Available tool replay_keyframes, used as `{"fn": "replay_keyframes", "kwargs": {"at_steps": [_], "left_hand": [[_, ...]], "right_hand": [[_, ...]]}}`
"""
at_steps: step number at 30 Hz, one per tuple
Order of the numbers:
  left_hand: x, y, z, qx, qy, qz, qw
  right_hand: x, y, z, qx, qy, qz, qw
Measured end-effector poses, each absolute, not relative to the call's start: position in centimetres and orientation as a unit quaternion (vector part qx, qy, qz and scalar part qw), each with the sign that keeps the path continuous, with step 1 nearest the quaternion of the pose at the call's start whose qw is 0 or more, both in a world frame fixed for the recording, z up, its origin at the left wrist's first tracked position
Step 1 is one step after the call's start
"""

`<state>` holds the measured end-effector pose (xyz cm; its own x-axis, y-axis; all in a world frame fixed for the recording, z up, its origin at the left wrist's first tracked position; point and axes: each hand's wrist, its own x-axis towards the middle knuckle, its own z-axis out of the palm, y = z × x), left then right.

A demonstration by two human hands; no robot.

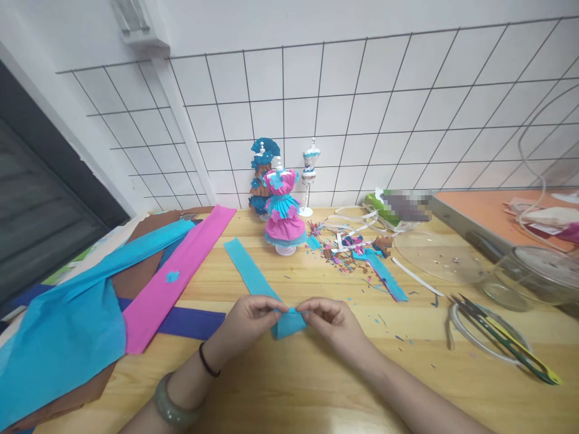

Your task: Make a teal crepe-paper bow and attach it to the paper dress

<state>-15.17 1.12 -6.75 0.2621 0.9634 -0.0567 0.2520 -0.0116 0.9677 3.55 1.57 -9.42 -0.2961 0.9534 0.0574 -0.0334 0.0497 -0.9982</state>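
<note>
A long strip of light blue crepe paper (pixel 253 271) lies slantwise on the table, its near end raised between my hands. My left hand (pixel 253 319) pinches that end's upper edge from the left, thumb against fingertips. From the right, my right hand (pixel 332 319) pinches the same edge a short way along. The paper hangs below my fingertips in a small flap. Beyond the strip stands a small dress form (pixel 283 211) in a pink and blue paper dress. My fingers partly hide the gripped edge.
Crepe paper sheets (pixel 67 337) and a pink strip (pixel 181 277) cover the left side. Two more dress forms, one dressed in blue and brown (pixel 260 181) and one white (pixel 309 169), stand by the tiled wall. Paper scraps (pixel 344 253), scissors (pixel 506 343) and a clear container (pixel 538 274) lie right.
</note>
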Motion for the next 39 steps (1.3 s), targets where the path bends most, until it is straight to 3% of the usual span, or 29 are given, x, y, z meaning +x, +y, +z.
{"fn": "replay_keyframes", "kwargs": {"at_steps": [12, 18, 26, 39], "left_hand": [[-15.3, 0.6, -5.9, 0.701, 0.457, 0.333, 0.435], [-15.1, 0.9, -6.3, 0.683, 0.498, 0.322, 0.427], [-14.7, 0.6, -6.4, 0.693, 0.518, 0.324, 0.381], [-14.6, 0.3, -5.6, 0.748, 0.478, 0.299, 0.35]], "right_hand": [[3.4, 1.4, -9.4, -0.404, -0.602, 0.532, 0.438], [3.3, 1.1, -9.8, -0.404, -0.659, 0.462, 0.434], [3.1, 0.8, -9.4, -0.422, -0.637, 0.469, 0.443], [3.4, 0.1, -8.8, -0.386, -0.738, 0.297, 0.467]]}}
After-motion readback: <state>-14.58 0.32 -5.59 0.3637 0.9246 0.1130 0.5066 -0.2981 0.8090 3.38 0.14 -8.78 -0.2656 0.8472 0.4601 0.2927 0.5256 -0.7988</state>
